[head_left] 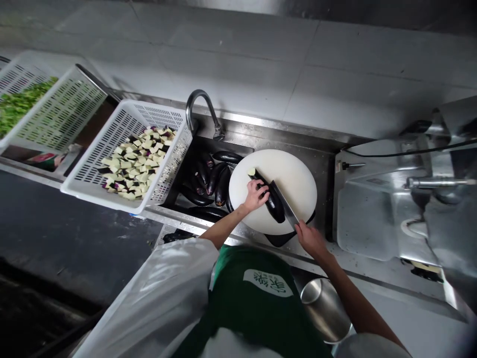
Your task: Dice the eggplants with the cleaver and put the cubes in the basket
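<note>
On a round white cutting board (pixel 246 174) lies a dark eggplant (pixel 275 205), its far end cut to show pale flesh. My left hand (pixel 257 195) is closed over the eggplant's upper part, pressing it to the board. In my right hand (pixel 310 239) is the handle of a kitchen knife (pixel 286 203). Its blade runs along the right side of the eggplant; whether it touches the skin I cannot tell. Several whole eggplants (pixel 214 178) lie in the sink left of the board.
A white basket (pixel 70 186) of eggplant chunks (pixel 139 161) stands left of the curved faucet (pixel 201 93). Farther left, another basket (pixel 22 124) holds green leaves. Metal equipment (pixel 402 199) stands at the right, and a steel pot (pixel 328 315) below my right arm.
</note>
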The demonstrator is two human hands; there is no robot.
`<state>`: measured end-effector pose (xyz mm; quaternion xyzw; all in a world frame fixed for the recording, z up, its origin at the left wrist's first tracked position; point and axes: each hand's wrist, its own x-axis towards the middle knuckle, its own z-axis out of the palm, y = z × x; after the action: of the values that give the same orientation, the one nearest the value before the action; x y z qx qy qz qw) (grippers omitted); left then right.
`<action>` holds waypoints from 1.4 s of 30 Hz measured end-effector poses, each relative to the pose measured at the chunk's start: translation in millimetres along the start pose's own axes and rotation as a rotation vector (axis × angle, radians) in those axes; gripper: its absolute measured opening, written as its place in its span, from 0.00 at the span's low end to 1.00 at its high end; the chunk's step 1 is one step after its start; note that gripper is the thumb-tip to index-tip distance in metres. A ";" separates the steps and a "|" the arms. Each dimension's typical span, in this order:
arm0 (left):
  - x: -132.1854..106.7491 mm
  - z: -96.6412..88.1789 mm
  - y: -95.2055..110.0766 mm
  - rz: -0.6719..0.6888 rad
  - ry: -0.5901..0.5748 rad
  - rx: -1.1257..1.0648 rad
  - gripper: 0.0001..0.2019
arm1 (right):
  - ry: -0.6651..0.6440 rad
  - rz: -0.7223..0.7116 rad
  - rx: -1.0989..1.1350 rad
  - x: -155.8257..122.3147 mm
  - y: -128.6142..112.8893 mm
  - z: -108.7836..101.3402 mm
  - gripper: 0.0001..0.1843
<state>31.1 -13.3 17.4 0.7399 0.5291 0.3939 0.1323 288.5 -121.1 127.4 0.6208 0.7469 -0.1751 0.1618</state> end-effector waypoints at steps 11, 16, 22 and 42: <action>-2.9 3.5 -3.8 0.058 -0.042 0.033 0.16 | 0.054 -0.103 -0.089 -1.4 -30.6 -54.5 0.17; -3.5 3.5 -3.7 0.077 -0.046 0.028 0.17 | 0.005 -0.121 -0.119 11.9 -36.9 -69.9 0.16; -5.3 5.4 -4.1 0.062 -0.062 0.008 0.18 | -0.029 -0.120 -0.115 49.6 -60.2 -89.2 0.18; -4.0 2.7 -5.3 0.061 -0.084 -0.045 0.17 | -0.162 -0.147 -0.092 38.0 -46.4 -84.7 0.16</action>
<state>28.9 -14.0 10.7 0.7684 0.4915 0.3778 0.1590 234.0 -56.6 187.9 0.5402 0.7820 -0.2017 0.2367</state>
